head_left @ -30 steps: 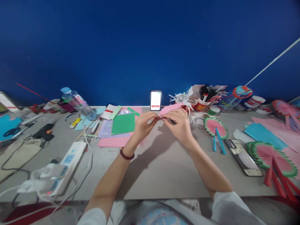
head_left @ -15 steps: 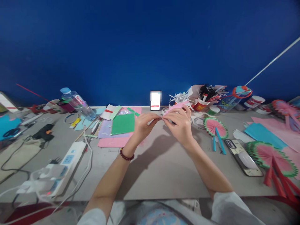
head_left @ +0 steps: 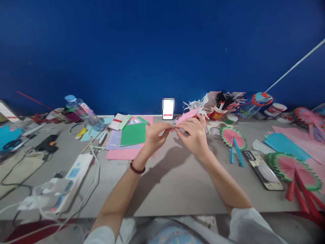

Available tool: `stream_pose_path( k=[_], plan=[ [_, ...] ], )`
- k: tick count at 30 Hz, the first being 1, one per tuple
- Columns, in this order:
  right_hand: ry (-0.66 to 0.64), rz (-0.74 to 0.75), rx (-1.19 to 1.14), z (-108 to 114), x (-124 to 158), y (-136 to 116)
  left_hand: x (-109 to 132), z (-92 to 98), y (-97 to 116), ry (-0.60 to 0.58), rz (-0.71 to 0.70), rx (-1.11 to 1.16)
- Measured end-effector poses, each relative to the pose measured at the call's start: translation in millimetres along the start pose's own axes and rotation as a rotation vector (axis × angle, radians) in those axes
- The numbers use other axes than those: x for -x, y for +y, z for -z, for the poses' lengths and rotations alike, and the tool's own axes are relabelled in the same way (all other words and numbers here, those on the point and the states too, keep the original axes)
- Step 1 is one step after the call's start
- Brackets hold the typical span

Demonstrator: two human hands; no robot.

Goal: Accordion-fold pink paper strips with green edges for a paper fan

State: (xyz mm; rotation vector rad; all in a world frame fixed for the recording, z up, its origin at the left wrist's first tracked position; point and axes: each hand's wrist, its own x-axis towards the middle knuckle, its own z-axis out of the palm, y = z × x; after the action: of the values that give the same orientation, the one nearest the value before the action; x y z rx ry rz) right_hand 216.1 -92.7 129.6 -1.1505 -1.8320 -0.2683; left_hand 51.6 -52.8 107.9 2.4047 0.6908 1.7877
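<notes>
Both my hands meet above the middle of the table, holding a strip of pink paper (head_left: 187,115) between them. My left hand (head_left: 157,135), with a dark red bead bracelet (head_left: 137,168) at the wrist, pinches the paper's near end between thumb and fingertips. My right hand (head_left: 192,134) grips it just beside, thumb and index finger pressed together. The rest of the strip slants up and right behind my right fingers, which hide part of it. How the paper is folded at the pinch is too small to tell.
Left lie a green paper sheet (head_left: 133,134) on pink and purple ones, a water bottle (head_left: 85,112), a power strip (head_left: 73,179) with cables and a glue gun (head_left: 47,144). Right are paper fans (head_left: 233,138), a phone (head_left: 274,183) bearing a mouse, and paper cups (head_left: 218,113). Another phone (head_left: 168,109) leans on the wall.
More of the pink paper shows above my right hand, and a bit shows between the fingertips. My hands have shifted only slightly and still pinch it.
</notes>
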Motion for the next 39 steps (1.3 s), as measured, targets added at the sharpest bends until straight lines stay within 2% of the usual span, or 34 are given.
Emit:
stream_pose_path(
  k=[5,8,14,18,25,39],
  plan=[
    [-0.039,-0.018,-0.013,4.3,-1.3,-2.0,-0.4,1.1,-0.3,-0.006,0.032,0.020],
    [-0.127,-0.098,-0.082,9.6,-0.5,-4.5,0.3,0.8,-2.9,-0.002,0.040,0.015],
    [-0.288,-0.339,-0.505,9.4,2.7,1.3,-0.5,0.3,-3.5,0.020,0.032,0.018],
    [-0.226,-0.451,-0.686,0.8,-0.5,12.7,-3.4,1.4,1.7,-0.006,0.018,0.027],
    [-0.225,-0.344,-0.857,-2.7,-6.9,22.1,-4.4,2.4,8.2,-0.023,0.006,0.035],
    [-0.204,-0.245,-0.879,-6.0,-6.1,27.5,-6.3,3.9,15.7,-0.054,0.004,0.042]
  ],
)
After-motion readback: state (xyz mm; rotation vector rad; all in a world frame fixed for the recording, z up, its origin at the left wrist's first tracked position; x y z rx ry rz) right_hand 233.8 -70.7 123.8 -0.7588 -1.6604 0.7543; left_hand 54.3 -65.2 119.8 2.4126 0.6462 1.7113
